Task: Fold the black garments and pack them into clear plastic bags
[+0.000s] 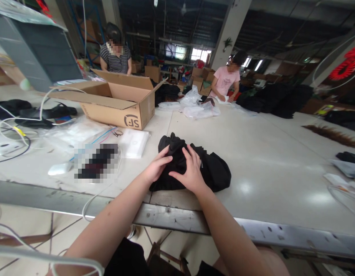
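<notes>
A crumpled black garment (214, 172) lies on the grey table (252, 161) near its front edge. My left hand (157, 166) grips the garment's left side, fingers pinching a fold. My right hand (190, 172) presses down on its middle with fingers spread over the cloth. Both forearms reach in from the bottom of the view. The part of the garment under my hands is hidden.
An open cardboard box (119, 101) stands at the left, with a flat white packet (134, 142), plastic bags and white cables (10, 130) near it. Two people work at the far side, by clear bags (198, 109) and dark clothing piles (269, 97). The metal table edge (171, 216) runs below my hands.
</notes>
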Demonstrator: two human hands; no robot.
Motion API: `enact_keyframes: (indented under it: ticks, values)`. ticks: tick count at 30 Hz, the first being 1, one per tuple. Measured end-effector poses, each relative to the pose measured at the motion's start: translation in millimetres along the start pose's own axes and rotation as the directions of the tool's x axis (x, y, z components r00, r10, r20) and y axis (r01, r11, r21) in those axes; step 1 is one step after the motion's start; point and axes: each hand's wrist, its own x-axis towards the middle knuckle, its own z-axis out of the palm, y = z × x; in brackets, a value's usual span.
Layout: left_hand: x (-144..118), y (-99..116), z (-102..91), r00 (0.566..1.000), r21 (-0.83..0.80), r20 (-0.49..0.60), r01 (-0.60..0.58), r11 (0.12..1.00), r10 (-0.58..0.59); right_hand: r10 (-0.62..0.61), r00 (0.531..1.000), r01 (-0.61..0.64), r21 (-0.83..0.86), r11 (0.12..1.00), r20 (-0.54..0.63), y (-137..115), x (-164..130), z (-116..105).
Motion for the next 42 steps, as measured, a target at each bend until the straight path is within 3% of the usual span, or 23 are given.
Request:
enact_keyframes:
  ticks: [3, 5, 7, 9, 12, 14, 16, 19, 20, 21, 23, 26, 28, 32, 38, 40, 42]
  values:
    - [-3, 0, 1.6, 0.995, 0.032, 0.101, -0.029, 0.999, 0.025, 0.048, 0.997, -0.039, 0.129, 0.991, -0.068, 1, -1, 7]
    - [-2, -2, 1.3, 0.997, 0.102, 0.080, -0.029, 0.994, 0.021, 0.154, 0.976, -0.104, 0.293, 0.951, -0.154, 7, 1, 9]
    - [1, -4, -0.1, 1.000, 0.206, -0.005, -0.023, 0.978, 0.024, 0.322, 0.918, -0.188, 0.458, 0.869, -0.233, 13, 6, 7]
    - [5, -4, -2.7, 0.990, 0.265, -0.134, -0.015, 0.964, 0.052, 0.527, 0.797, -0.247, 0.636, 0.731, -0.296, 20, 12, 2]
    - [13, -2, -10.0, 0.948, 0.192, -0.297, -0.056, 0.980, 0.112, 0.781, 0.558, -0.209, 0.864, 0.459, -0.280, 33, 21, -13]
    - [20, 0, -17.5, 0.916, 0.146, -0.360, -0.133, 0.980, 0.178, 0.852, 0.471, -0.165, 0.926, 0.339, -0.228, 46, 23, -26]
    - [26, 0, -26.9, 0.883, 0.177, -0.408, -0.171, 0.969, 0.230, 0.882, 0.413, -0.180, 0.929, 0.324, -0.228, 62, 22, -41]
    - [34, -3, -42.0, 0.814, 0.336, -0.533, -0.044, 0.941, 0.229, 0.880, 0.214, -0.344, 0.810, 0.474, -0.424, 89, 16, -59]
    - [35, -4, -46.3, 0.778, 0.406, -0.581, 0.022, 0.914, 0.239, 0.852, 0.186, -0.417, 0.745, 0.520, -0.490, 97, 14, -64]
    - [37, -6, -49.9, 0.745, 0.484, -0.610, 0.084, 0.871, 0.267, 0.819, 0.205, -0.478, 0.675, 0.562, -0.536, 104, 11, -67]
    - [39, -9, -54.4, 0.730, 0.638, -0.594, 0.172, 0.751, 0.338, 0.768, 0.333, -0.568, 0.533, 0.627, -0.547, 115, 9, -70]
    - [40, -13, -55.2, 0.799, 0.793, -0.487, 0.235, 0.562, 0.352, 0.746, 0.552, -0.679, 0.319, 0.662, -0.373, 119, 8, -67]
    - [41, -16, -54.2, 0.836, 0.843, -0.441, 0.260, 0.471, 0.327, 0.746, 0.616, -0.740, 0.139, 0.658, -0.253, 117, 8, -63]
    - [41, -21, -55.0, 0.873, 0.881, -0.386, 0.254, 0.400, 0.297, 0.749, 0.635, -0.770, -0.077, 0.633, -0.190, 113, 8, -57]
    - [42, -19, -62.2, 0.924, 0.870, -0.305, 0.173, 0.462, 0.229, 0.753, 0.631, -0.775, -0.131, 0.618, -0.188, 110, 8, -58]
    - [43, -20, -63.7, 0.923, 0.884, -0.320, 0.211, 0.418, 0.212, 0.745, 0.633, -0.774, -0.146, 0.616, -0.210, 106, 8, -59]
    - [45, -22, -63.8, 0.894, 0.911, -0.356, 0.269, 0.311, 0.271, 0.746, 0.629, -0.778, -0.167, 0.606, -0.218, 102, 9, -61]
